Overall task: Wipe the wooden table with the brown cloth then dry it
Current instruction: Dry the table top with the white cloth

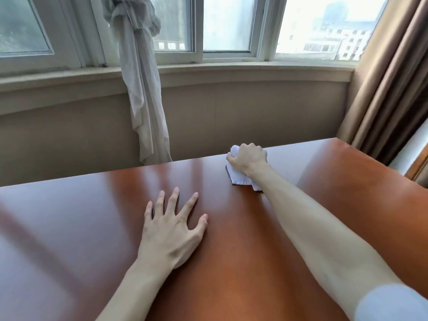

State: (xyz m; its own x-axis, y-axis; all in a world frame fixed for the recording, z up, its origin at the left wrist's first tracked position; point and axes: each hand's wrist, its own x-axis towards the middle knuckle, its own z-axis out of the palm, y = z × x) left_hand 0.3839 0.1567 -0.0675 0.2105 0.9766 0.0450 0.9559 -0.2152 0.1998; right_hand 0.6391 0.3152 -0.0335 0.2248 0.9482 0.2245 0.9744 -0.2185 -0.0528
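left hand (172, 230) flat on table (69, 228) | right hand (249, 158) on cloth (238, 177), farther right, near far edge

Two arms enter from the near edge. Left hand (170, 230): bare, no ring, watch or glove visible; nails short and unpainted. Left forearm bare from wrist to the near edge of the frame, no sleeve in view. Right hand (249, 158): bare, no jewellery visible on the side that shows. Right forearm bare and slender along most of its length. A pale blue-white sleeve (391, 304) covers the right upper arm at the near right corner, its hem blurred; fabric plain, no markings discernible.
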